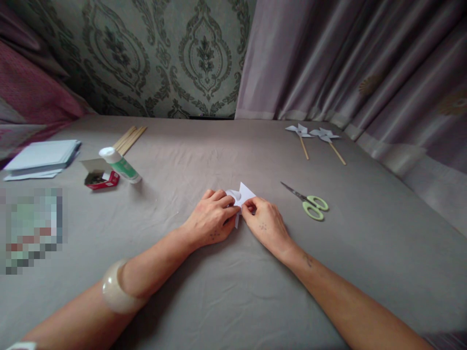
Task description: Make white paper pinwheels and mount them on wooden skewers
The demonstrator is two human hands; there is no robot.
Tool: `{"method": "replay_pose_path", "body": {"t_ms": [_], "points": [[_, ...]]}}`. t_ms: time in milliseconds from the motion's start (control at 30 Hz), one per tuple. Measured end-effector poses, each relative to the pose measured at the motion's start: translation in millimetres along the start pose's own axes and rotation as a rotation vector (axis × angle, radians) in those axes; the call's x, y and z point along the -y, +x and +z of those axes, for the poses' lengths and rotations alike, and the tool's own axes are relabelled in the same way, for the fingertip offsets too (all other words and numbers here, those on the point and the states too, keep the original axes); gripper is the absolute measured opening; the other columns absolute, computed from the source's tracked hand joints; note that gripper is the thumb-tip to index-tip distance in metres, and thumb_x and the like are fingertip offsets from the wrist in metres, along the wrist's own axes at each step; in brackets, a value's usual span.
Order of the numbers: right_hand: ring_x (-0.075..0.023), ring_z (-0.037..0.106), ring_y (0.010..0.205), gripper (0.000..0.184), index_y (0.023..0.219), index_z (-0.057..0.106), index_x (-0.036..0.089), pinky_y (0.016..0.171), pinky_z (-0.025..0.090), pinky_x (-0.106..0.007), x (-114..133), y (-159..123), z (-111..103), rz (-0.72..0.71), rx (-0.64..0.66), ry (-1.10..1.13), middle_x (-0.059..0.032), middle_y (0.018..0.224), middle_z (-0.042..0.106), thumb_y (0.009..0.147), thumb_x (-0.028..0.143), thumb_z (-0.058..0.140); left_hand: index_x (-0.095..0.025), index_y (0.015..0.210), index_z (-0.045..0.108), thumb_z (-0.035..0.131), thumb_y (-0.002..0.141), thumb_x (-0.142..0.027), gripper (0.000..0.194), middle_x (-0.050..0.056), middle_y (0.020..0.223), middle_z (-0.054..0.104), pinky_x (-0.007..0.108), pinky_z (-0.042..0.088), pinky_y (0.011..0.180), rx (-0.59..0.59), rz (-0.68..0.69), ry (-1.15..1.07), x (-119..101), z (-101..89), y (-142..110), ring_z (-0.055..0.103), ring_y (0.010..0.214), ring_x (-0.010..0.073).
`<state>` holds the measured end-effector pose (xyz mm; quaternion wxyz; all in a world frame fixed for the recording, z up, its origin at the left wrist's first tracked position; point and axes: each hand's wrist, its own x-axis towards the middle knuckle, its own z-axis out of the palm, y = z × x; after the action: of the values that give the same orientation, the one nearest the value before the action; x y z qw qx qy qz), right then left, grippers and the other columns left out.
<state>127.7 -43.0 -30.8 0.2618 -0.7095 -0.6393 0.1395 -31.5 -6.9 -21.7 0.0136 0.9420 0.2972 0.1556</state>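
Note:
A piece of white paper with pointed, curled blades, shaped like a pinwheel head, is between my hands near the middle of the table. My left hand pinches it from the left, fingers bent over its edge. From the right, my right hand pinches the paper close to its centre, fingertips nearly meeting those of the left. My fingers cover much of the paper. To the right of my right hand lie scissors with green handles, their blades pointing away to the left.
Two finished pinwheels on sticks lie at the back right. On the left are a glue stick, a small open red box, wooden sticks and a paper stack. A blurred-out item lies at the left edge.

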Motion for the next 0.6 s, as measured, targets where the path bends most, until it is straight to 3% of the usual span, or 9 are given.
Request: {"method": "replay_pose_path", "body": {"t_ms": [133,367,600], "points": [[-0.0180,0.064,0.073,0.017,0.079,0.067,0.018,0.067,0.045,-0.027,-1.3,0.4,0.3,-0.008,0.019,0.014,-0.0064,0.080,0.070,0.083,0.022,0.051,-0.021,0.092,0.069,0.048,0.087,-0.024,0.022,0.006,0.089,0.066,0.036,0.034,0.076,-0.003,0.007,0.019,-0.1,1.2,-0.3,0.054,0.087,0.0203],[-0.0161,0.061,0.081,0.023,0.091,0.069,0.019,0.076,0.045,-0.027,-6.9,0.4,-4.2,-0.179,-0.010,0.005,-0.0065,0.092,0.066,0.083,0.015,0.048,-0.021,0.093,0.069,0.048,0.087,-0.023,0.022,0.005,0.088,0.066,0.036,0.033,0.075,-0.025,0.021,0.038,0.2,2.5,-1.0,0.054,0.086,0.0201],[-0.0142,0.060,0.074,0.027,0.096,0.070,0.023,0.066,0.045,-0.025,-5.4,-3.2,-7.0,-0.229,0.035,-0.115,-0.0047,0.096,0.063,0.084,0.016,0.047,-0.021,0.094,0.068,0.047,0.087,-0.024,0.023,0.006,0.088,0.066,0.036,0.033,0.075,-0.038,0.026,0.047,0.5,4.3,-1.8,0.053,0.086,0.0199]]}}
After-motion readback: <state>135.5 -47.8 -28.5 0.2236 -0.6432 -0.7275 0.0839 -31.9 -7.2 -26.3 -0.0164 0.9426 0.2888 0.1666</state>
